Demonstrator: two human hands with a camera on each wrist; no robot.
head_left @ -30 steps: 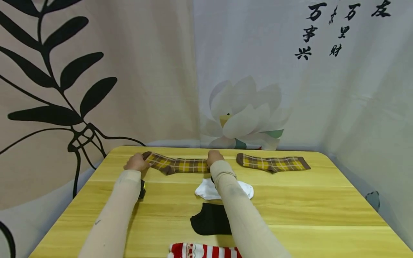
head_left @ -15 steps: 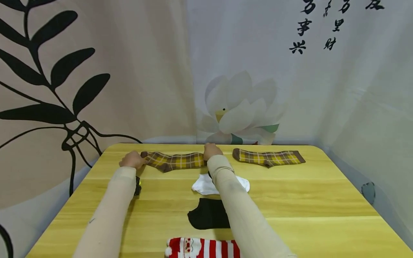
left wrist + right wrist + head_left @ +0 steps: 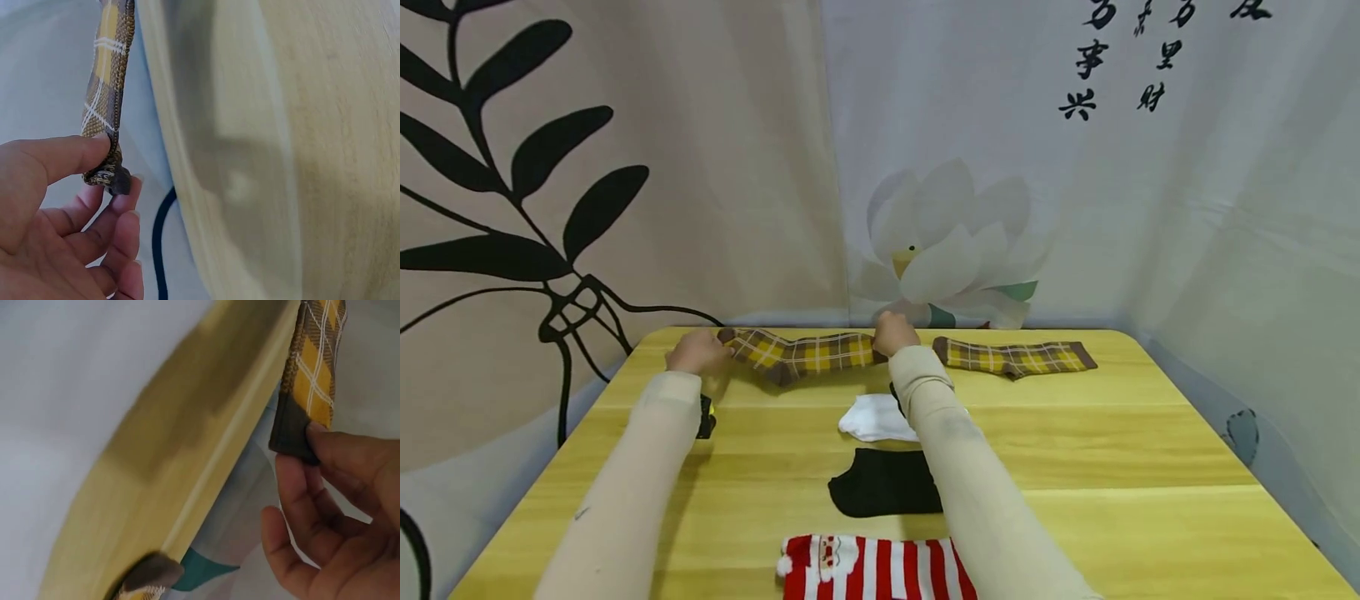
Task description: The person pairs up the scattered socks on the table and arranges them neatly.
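Note:
A yellow-and-brown plaid sock (image 3: 823,354) is stretched sideways between both hands near the table's far edge. My left hand (image 3: 697,352) pinches its brown toe end between thumb and fingers, as the plaid sock (image 3: 107,69) in the left wrist view shows. At the other end, my right hand (image 3: 895,333) pinches the dark cuff; in the right wrist view the thumb lies over the cuff of the sock (image 3: 312,381). The sock's shadow falls on the wood beneath it. A matching plaid sock (image 3: 1015,358) lies flat to the right of the right hand.
Nearer me, a white sock (image 3: 876,418), a black ankle sock (image 3: 883,483) and a red-and-white striped sock with a Santa face (image 3: 872,571) lie in a column. My right sleeve partly covers them. A printed curtain (image 3: 760,167) hangs behind the wooden table (image 3: 1120,450).
Both hands have raised the plaid sock slightly from the table, keeping hold of its two ends. The head view has shifted a little, so everything sits higher and further left.

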